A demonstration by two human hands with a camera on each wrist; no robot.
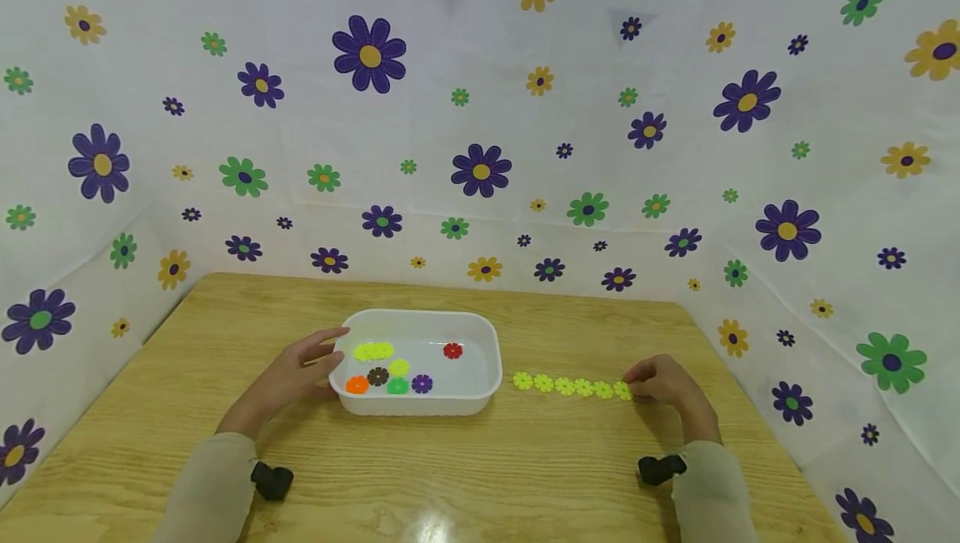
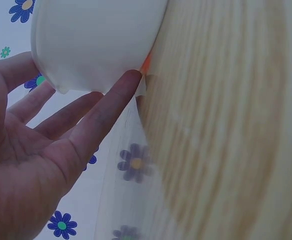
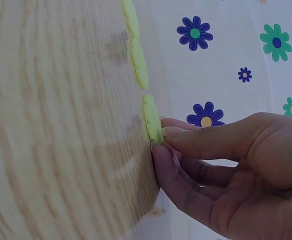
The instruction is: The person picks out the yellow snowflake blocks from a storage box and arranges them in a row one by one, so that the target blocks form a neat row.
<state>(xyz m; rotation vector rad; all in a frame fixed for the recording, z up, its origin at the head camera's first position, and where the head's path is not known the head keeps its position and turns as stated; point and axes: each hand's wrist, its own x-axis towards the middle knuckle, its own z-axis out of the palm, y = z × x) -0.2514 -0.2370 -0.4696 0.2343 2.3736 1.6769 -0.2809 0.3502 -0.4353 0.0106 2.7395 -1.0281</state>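
Note:
A white plastic tub [image 1: 457, 404] stands on the table, holding several flower-shaped plastic discs. My left hand [image 1: 296, 376] is at the tub's left end, its spread, fairly straight fingers touching the outer wall [image 2: 96, 45]. To the right of the tub, several yellow flower-shaped discs [image 1: 564, 386] lie in a row on the tabletop. At the row's right end my right hand [image 1: 667, 389] pinches the last yellow disc [image 3: 152, 120] between thumb and fingers. That disc is partly covered by the fingertips.
Inside the tub are yellow discs [image 1: 372, 351], a red disc [image 1: 452, 351], an orange disc [image 1: 357, 385], a brown disc [image 1: 378, 376], a green disc [image 1: 397, 386] and a purple disc [image 1: 422, 383]. A flower-printed white cloth [image 1: 427, 127] walls the wooden table [image 1: 480, 476] at the back and sides.

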